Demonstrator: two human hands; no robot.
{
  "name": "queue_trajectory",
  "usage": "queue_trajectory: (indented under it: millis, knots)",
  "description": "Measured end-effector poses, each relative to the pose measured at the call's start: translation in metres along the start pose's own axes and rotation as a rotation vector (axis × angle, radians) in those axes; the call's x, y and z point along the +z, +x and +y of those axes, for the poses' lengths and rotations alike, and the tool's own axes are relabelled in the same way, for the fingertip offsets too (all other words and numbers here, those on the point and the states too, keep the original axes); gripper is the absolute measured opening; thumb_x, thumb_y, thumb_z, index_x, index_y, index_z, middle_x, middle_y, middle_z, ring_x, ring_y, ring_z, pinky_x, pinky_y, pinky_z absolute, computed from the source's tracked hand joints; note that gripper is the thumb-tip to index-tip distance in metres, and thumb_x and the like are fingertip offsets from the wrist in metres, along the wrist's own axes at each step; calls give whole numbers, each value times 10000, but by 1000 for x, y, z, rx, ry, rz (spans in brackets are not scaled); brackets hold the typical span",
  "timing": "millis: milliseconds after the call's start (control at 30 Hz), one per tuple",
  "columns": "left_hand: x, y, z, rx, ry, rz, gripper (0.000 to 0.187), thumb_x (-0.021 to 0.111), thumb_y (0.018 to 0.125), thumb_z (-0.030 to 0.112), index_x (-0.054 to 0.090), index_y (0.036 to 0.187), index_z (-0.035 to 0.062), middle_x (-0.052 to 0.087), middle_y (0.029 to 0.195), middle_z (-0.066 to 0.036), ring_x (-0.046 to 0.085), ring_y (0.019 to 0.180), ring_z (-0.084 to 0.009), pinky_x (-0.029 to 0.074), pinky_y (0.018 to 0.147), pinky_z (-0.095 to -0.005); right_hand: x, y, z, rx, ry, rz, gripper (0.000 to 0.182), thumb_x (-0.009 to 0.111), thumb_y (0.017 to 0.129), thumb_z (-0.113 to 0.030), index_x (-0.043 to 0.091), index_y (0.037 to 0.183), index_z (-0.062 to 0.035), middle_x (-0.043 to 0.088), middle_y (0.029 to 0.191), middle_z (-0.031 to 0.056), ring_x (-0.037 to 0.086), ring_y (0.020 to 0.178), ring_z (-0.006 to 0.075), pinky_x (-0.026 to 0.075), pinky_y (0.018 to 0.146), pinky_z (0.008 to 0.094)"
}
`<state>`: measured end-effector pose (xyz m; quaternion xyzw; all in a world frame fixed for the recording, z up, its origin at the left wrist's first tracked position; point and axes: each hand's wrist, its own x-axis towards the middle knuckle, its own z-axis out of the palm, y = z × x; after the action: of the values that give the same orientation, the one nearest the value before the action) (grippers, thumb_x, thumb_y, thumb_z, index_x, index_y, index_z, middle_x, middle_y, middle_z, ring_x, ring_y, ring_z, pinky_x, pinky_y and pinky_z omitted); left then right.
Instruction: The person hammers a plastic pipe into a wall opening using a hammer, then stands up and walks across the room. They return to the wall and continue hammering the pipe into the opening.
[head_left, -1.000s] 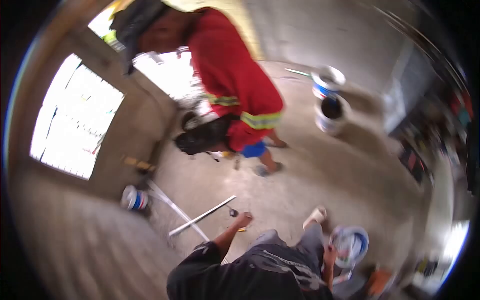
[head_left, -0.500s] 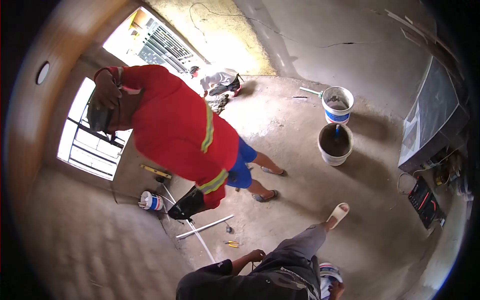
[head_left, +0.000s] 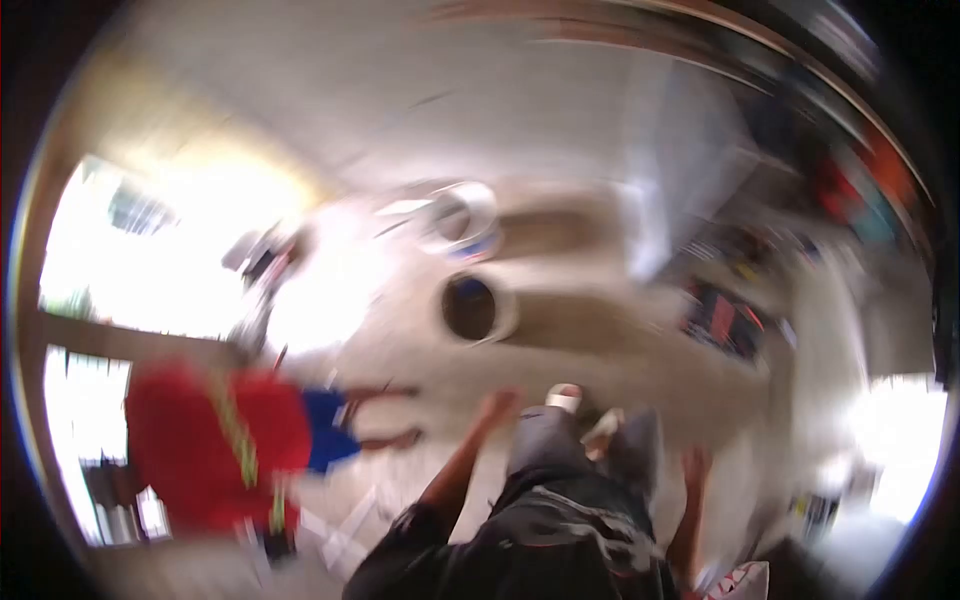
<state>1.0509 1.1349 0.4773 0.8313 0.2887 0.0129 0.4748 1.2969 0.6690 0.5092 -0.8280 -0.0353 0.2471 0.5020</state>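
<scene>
Heavy motion blur covers the view. My left hand (head_left: 497, 410) is held out in front of my left thigh, its fingers smeared. On the other side of my legs, my right hand (head_left: 697, 463) is also blurred. Nothing can be made out in either hand. Between them are my grey-clad legs (head_left: 550, 436) and light sandals (head_left: 565, 397). Beyond my feet stands a bucket with a dark inside (head_left: 471, 306), and behind it another white bucket (head_left: 462, 216).
A person in a red top (head_left: 190, 440) and blue shorts stands at the left. Another person (head_left: 262, 256) is low down near the bright doorway. A black and red case (head_left: 722, 320) lies at the right. White strips (head_left: 335, 535) lie at the lower left.
The view has swung round, so the buckets and the red-clad person appear further left. Both my feet now show. My left hand has reached forward, and my right hand is away from the white-and-blue bucket.
</scene>
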Motion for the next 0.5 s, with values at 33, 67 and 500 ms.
queue_trajectory:
  millis: [33, 67, 500]
  knots:
    - [-8, 21, 12, 54, 207, -132, 294, 502, 920, 301, 615, 1008, 45, 639, 885, -137, 608, 800, -292, 484, 712, -389, -12, 20, -18, -43, -172, 64, 186, 576, 902, -132, 575, 1064, -41, 593, 1006, 73, 591, 909, 155, 504, 792, 289]
    - [7, 41, -33, -60, -96, -85, 257, 539, 904, 253, 608, 1023, 37, 648, 874, -107, 615, 773, -232, 490, 680, -342, -19, 42, -86, 20, 370, 130, 194, 575, 909, -127, 567, 1065, -13, 600, 1013, 78, 600, 978, 179, 520, 827, 305]
    - [103, 33, 127, -820, -531, 25, 253, 586, 854, 189, 600, 1048, 26, 646, 845, -76, 624, 690, -175, 491, 554, -335, -109, 436, -352, -692, 377, 26, 308, 633, 840, -141, 554, 1087, 25, 647, 956, 152, 638, 903, 281, 515, 783, 349]
